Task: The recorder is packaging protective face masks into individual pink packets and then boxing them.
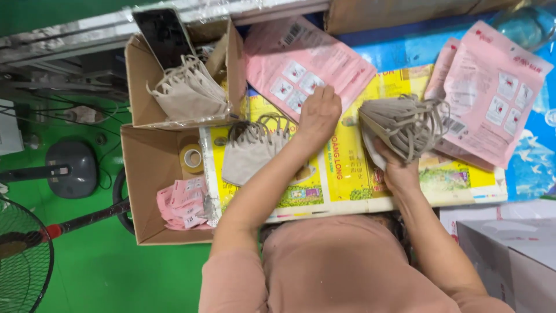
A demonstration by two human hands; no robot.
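Head view shows your right hand clamped around a thick fanned stack of beige fabric face masks, their ear loops dangling off the right side, held just above the yellow printed sheet that covers the table. Your left hand lies palm down with fingers curled on the lower edge of a flat pink printed mask pouch; you cannot tell whether it pinches the pouch or only presses it. Just left of that forearm, a smaller pile of the same beige masks rests on the yellow sheet. Further right, two more pink pouches overlap beside the held stack. At the table's left edge stand open brown cardboard boxes: the upper one holds more beige masks, the lower one a roll of tape and small pink packets. Beyond lies a green floor with a fan.
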